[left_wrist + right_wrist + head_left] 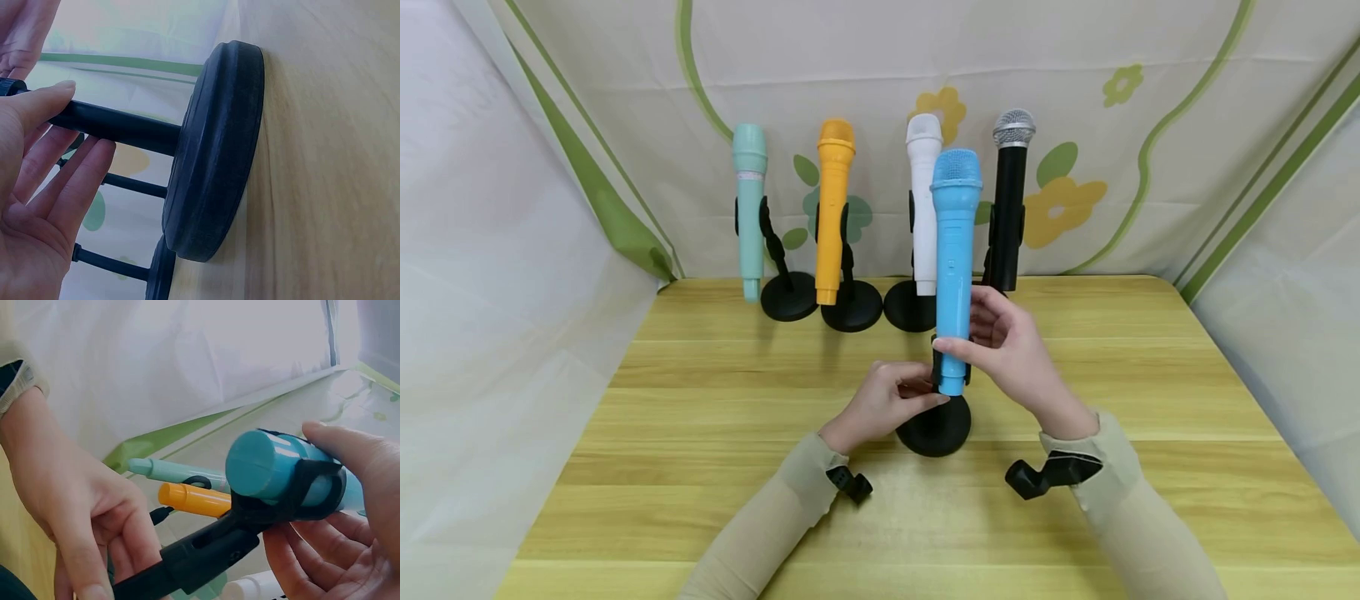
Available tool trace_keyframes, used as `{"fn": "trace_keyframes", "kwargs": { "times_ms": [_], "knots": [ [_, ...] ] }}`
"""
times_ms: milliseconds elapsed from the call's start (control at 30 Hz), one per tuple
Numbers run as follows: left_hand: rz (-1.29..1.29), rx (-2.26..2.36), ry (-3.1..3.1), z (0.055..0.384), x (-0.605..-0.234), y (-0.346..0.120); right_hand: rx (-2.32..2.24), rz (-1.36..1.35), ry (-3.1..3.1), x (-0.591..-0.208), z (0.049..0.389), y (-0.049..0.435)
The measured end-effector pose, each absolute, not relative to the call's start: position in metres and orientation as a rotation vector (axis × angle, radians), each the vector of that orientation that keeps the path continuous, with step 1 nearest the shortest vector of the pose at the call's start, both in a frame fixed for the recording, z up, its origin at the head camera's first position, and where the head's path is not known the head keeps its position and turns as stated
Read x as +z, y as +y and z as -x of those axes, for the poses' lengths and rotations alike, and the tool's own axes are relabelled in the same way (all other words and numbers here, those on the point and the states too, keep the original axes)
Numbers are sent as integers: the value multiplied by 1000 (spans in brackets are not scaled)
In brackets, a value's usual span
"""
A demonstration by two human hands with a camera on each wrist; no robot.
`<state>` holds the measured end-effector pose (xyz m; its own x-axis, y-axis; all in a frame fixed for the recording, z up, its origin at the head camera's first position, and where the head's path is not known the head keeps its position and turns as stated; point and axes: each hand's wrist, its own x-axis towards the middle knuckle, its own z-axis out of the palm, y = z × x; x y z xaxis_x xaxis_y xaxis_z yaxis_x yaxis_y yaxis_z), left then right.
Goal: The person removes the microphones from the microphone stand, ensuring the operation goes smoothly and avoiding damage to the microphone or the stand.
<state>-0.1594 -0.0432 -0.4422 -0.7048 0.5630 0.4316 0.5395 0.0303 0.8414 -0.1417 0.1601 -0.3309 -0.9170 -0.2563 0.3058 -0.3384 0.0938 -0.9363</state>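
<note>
A blue microphone [954, 250] stands nearly upright at the middle front, its lower end inside the black clip [312, 487] of a stand. My right hand [1018, 358] holds its lower handle, thumb across the front and fingers behind. My left hand [883, 404] grips the stand's pole [125, 127] below the clip, thumb on one side and fingertips on the other. The stand's round black base [215, 150] rests on the table. In the right wrist view, the clip wraps around the blue handle near its end.
Behind stands a row of microphones on black stands: mint green [750, 217], orange [833, 217], white [924, 200] and black [1012, 208]. They stand along the back edge of the wooden table [700, 467]. A patterned curtain [880, 50] hangs behind them.
</note>
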Motion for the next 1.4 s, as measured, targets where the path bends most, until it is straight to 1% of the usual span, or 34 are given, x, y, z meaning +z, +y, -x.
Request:
{"fn": "trace_keyframes", "kwargs": {
  "times_ms": [700, 1400],
  "knots": [
    [-1194, 1830, 2227, 160, -444, -43, 1858, -693, -2162, -332, 144, 153],
    [-1205, 1830, 2241, 161, -444, -42, 1913, -607, -2189, -325, 155, 153]
  ]
}}
